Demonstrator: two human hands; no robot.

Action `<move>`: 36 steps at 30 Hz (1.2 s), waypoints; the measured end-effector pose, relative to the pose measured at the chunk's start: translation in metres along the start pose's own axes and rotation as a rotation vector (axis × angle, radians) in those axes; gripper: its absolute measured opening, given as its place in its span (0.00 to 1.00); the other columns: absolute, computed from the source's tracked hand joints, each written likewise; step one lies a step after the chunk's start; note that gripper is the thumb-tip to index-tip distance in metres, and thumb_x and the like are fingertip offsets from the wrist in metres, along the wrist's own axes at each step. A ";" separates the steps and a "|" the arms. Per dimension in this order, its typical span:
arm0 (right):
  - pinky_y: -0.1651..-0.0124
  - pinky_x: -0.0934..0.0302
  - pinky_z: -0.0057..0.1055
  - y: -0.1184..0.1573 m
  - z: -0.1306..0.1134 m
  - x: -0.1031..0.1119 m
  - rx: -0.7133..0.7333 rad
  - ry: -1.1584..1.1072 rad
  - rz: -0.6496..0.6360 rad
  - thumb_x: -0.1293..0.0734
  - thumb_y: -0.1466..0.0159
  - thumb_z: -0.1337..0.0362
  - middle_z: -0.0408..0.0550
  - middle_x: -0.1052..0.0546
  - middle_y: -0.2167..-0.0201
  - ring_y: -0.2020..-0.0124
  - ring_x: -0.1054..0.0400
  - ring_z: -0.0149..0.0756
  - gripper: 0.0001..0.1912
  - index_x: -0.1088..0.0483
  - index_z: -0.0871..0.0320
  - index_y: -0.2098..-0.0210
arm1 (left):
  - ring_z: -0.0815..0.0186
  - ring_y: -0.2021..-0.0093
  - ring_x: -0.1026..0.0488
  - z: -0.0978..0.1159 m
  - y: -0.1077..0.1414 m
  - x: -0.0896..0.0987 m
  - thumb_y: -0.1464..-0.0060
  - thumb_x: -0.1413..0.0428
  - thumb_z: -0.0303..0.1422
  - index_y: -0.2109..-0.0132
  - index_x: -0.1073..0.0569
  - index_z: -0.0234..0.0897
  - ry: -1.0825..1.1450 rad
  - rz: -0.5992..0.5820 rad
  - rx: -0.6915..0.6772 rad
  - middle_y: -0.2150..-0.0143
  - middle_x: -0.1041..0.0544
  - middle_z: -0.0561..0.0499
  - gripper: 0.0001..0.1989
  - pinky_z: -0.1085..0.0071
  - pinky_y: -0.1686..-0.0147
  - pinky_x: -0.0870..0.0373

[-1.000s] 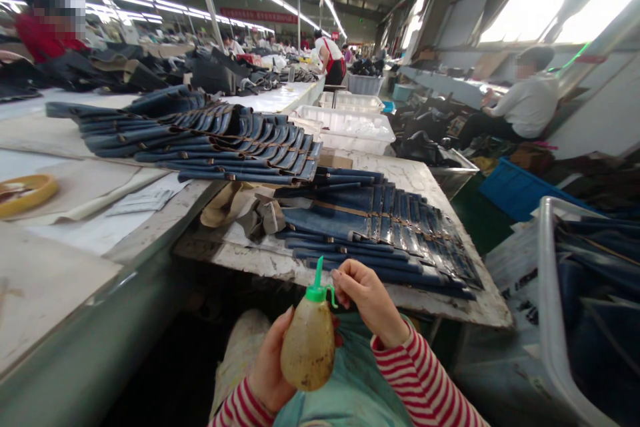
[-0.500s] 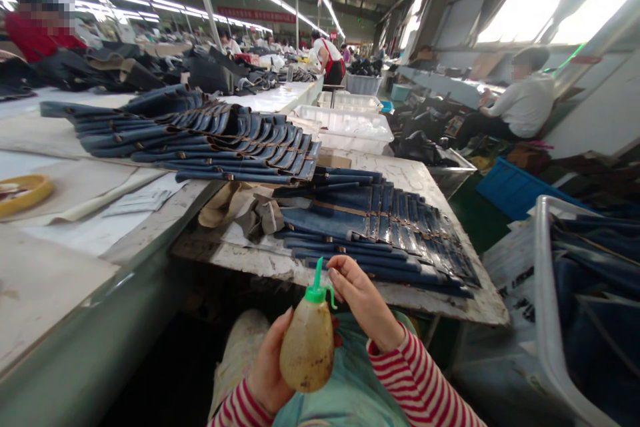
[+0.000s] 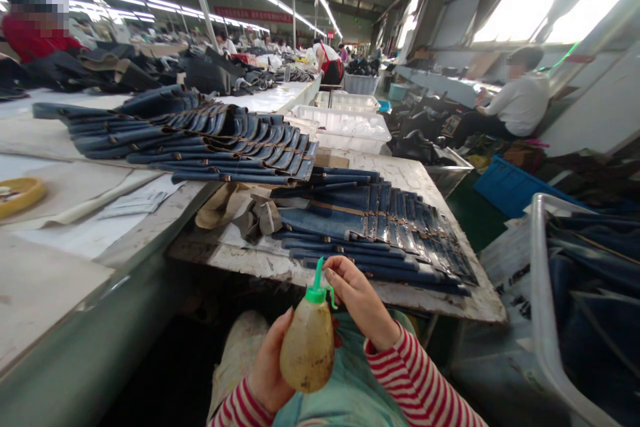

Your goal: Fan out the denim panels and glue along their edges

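Head view: the squeeze bottle (image 3: 307,350) is in your left hand (image 3: 269,370), upright above your lap, just off the near edge of the low table (image 3: 487,303). Left grip is closed round the belly, thumb on the near side, fingertips showing past the far side. Right hand (image 3: 359,297) is half curled, thumb and forefinger close together beside the green nozzle (image 3: 319,272). Can't tell if they pinch anything or touch the nozzle. The small green strap (image 3: 332,297) hangs off the collar just under those fingers.

Handling, my read: body looks like thin, soft plastic, so it should give under the palm. Light to moderate weight; fill level unclear through the cloudy wall. Dark smears low on the belly, could be tacky or slick. Hold the wide part with spread fingers, light pressure; a hard squeeze could push the contents out. Nozzle is narrow and looks stiffer, but side load could bend it or work the green collar (image 3: 315,294) loose. Steady at the collar, don't lift by the tip. Strap looks thin and flexible, easy to tear.

Around you: overlapped blue pieces (image 3: 340,213) on the low table beyond the bottle, shiny toward the right, possibly wet. Keep the tip clear of them.
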State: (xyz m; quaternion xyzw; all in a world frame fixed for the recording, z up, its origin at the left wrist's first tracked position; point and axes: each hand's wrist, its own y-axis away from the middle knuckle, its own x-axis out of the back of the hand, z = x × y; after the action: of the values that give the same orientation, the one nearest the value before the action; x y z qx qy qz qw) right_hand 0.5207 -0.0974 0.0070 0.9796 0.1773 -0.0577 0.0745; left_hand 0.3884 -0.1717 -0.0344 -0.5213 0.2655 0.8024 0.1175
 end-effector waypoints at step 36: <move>0.74 0.50 0.23 -0.002 0.001 0.008 0.104 -0.066 0.150 0.31 0.49 0.63 0.39 0.35 0.76 0.76 0.44 0.24 0.09 0.35 0.59 0.72 | 0.58 0.61 0.26 0.006 -0.002 -0.007 0.46 0.51 0.43 0.56 0.25 0.32 0.000 -0.117 -0.012 0.58 0.24 0.44 0.20 0.68 0.63 0.30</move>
State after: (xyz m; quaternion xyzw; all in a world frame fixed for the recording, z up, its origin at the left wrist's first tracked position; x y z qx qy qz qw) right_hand 0.5277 -0.0931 0.0051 0.9903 0.0977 -0.0932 0.0334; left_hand 0.3871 -0.1660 -0.0270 -0.5367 0.2297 0.7958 0.1610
